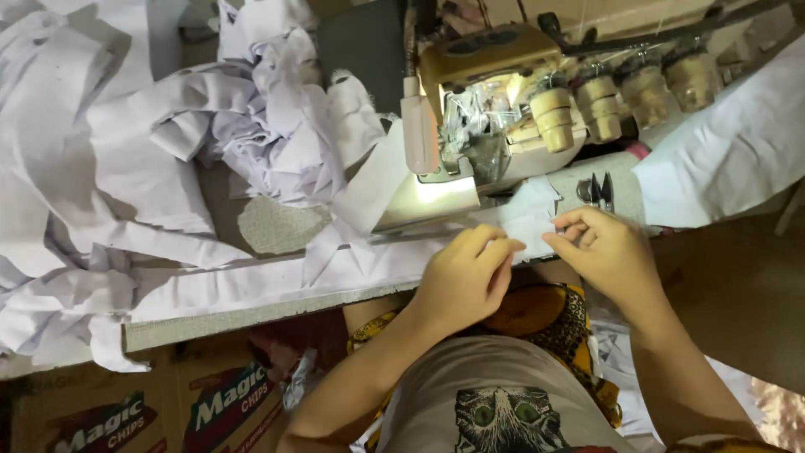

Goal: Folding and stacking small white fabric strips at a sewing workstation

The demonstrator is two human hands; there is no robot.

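My left hand (465,277) rests with curled fingers on a small piece of white fabric (524,220) at the table's front edge. My right hand (605,249) pinches the right end of the same piece between thumb and fingers. The fabric lies just in front of a cream-coloured sewing machine (495,109), whose lit needle area sits right behind my hands. A long white strip (277,281) runs leftward from my left hand along the table edge.
A large heap of white fabric pieces (126,151) covers the left of the table (251,315). Small scissors (597,191) lie beside the machine, thread cones (599,105) stand behind it. More white cloth (738,151) hangs at right. Cardboard boxes (168,403) sit below.
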